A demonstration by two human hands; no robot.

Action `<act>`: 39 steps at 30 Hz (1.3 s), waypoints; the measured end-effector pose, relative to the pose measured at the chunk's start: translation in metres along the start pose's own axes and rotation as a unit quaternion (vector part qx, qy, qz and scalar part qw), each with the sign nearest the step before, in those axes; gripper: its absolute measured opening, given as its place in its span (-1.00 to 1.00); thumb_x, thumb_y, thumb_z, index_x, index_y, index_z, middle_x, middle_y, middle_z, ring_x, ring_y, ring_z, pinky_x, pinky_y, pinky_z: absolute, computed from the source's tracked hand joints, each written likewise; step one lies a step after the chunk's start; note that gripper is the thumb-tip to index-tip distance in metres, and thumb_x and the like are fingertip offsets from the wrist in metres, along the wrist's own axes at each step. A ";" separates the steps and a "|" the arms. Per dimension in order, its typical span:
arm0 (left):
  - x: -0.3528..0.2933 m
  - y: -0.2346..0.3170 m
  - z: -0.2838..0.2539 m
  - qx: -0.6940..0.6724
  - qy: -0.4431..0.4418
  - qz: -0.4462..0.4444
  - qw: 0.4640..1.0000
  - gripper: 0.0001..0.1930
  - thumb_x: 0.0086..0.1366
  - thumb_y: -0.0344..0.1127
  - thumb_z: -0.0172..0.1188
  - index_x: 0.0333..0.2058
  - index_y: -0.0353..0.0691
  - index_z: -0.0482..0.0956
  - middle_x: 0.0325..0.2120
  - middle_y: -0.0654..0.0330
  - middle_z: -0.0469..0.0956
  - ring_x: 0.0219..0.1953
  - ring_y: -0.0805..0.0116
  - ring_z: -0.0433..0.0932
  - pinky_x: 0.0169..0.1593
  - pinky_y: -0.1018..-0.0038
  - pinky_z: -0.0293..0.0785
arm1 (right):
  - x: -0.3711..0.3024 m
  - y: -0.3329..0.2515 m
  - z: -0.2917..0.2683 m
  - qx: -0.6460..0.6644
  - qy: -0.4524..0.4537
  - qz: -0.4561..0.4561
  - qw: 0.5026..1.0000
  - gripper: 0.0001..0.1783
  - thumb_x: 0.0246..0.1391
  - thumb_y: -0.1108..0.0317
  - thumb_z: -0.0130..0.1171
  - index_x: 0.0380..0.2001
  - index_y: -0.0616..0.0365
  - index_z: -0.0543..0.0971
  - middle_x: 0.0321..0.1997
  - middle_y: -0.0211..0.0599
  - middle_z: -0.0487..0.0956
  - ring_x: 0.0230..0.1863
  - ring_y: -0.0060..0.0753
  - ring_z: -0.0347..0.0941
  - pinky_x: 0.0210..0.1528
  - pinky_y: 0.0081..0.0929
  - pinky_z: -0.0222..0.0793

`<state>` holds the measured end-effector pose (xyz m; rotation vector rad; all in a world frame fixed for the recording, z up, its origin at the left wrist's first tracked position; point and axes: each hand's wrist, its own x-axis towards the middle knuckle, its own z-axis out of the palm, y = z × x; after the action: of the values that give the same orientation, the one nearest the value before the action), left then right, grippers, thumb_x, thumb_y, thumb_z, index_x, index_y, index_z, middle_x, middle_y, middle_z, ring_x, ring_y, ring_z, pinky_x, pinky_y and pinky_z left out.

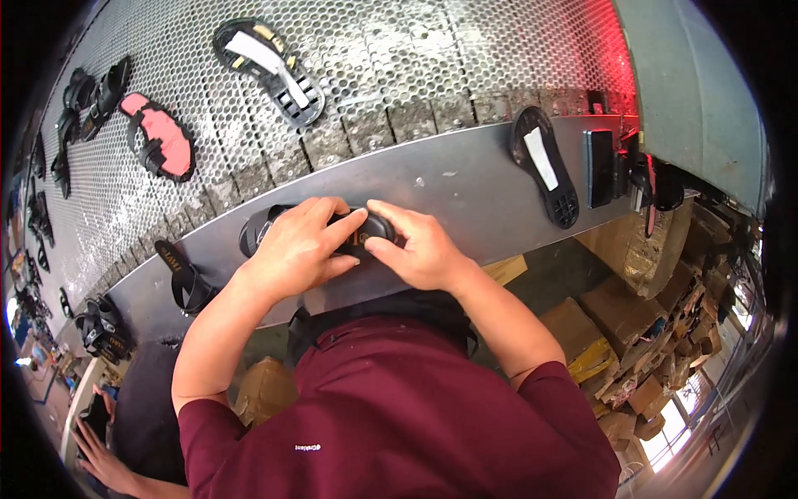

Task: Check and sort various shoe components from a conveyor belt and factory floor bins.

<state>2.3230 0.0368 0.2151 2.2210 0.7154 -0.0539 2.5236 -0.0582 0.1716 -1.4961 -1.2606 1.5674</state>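
Holding black sandal (380,226) on metal ledge (465,170), seemingly for flat support | left hand (306,241): clamped across middle | right hand (422,248): pinched around rounded right end | probably gripped from both sides against sliding

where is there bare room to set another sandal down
On the metal ledge, between the right hand and the white-striped black sole; also on the mesh surface between that sole and the yellow-dotted sole. Crowded: the ledge's right end, around the phone-like slab, and the mesh's left, among the black sandals.
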 end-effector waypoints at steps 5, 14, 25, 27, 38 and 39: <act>0.003 0.005 0.001 0.004 0.006 -0.006 1.000 -0.35 -0.15 -0.26 0.43 0.01 -0.18 0.49 -0.14 0.10 0.46 -0.13 0.08 0.48 -0.13 0.25 0.47 | 0.002 -0.003 0.005 -0.042 0.069 -0.051 0.995 -0.53 -0.01 0.29 0.22 -0.03 0.28 0.49 -0.26 0.05 0.58 -0.23 0.06 0.52 -0.17 -0.20 0.43; 0.026 0.005 -0.025 -0.171 -0.076 -0.130 0.974 -0.41 0.02 -0.20 0.35 0.05 -0.25 0.46 -0.09 -0.07 0.51 -0.04 -0.01 0.50 0.04 0.25 0.42 | 0.014 -0.017 -0.046 -0.057 -0.034 -0.069 0.995 -0.56 -0.02 0.31 0.20 -0.04 0.27 0.52 -0.27 0.01 0.58 -0.23 -0.05 0.55 -0.15 -0.27 0.44; 0.041 -0.005 -0.003 -0.429 -0.032 -0.322 0.843 -0.72 0.22 -0.34 0.22 -0.14 -0.38 0.55 -0.44 0.21 0.63 -0.44 0.58 0.54 -0.35 0.57 0.47 | 0.024 0.000 -0.046 0.258 -0.087 0.100 0.957 -0.55 0.13 0.35 0.22 0.04 0.36 0.45 -0.32 -0.35 0.61 -0.31 -0.64 0.48 -0.23 -0.56 0.42; 0.042 -0.005 0.002 -0.471 0.024 -0.320 0.822 -0.72 0.23 -0.34 0.21 -0.13 -0.39 0.55 -0.46 0.21 0.63 -0.45 0.59 0.54 -0.36 0.57 0.47 | 0.022 0.005 -0.036 0.305 -0.083 0.129 0.940 -0.65 0.15 0.35 0.19 -0.06 0.36 0.51 -0.36 -0.39 0.60 -0.32 -0.63 0.47 -0.24 -0.57 0.42; 0.051 0.008 0.004 -0.505 0.075 -0.351 0.785 -0.75 0.22 -0.34 0.21 -0.19 -0.41 0.56 -0.49 0.19 0.64 -0.47 0.59 0.54 -0.38 0.60 0.46 | 0.025 -0.003 -0.050 0.189 -0.105 0.154 0.964 -0.76 0.17 0.30 0.15 -0.41 0.30 0.59 -0.48 -0.42 0.56 -0.43 -0.68 0.42 -0.36 -0.62 0.35; 0.051 0.007 0.005 -0.498 0.078 -0.353 0.789 -0.74 0.21 -0.34 0.21 -0.19 -0.40 0.56 -0.49 0.19 0.64 -0.48 0.59 0.54 -0.39 0.60 0.46 | 0.025 -0.003 -0.051 0.190 -0.106 0.151 0.964 -0.75 0.17 0.30 0.15 -0.42 0.30 0.59 -0.48 -0.41 0.56 -0.44 -0.67 0.42 -0.37 -0.62 0.35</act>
<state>2.3709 0.0540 0.2033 0.8784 1.2668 0.1186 2.5689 -0.0229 0.1704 -1.3381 -0.7959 2.0801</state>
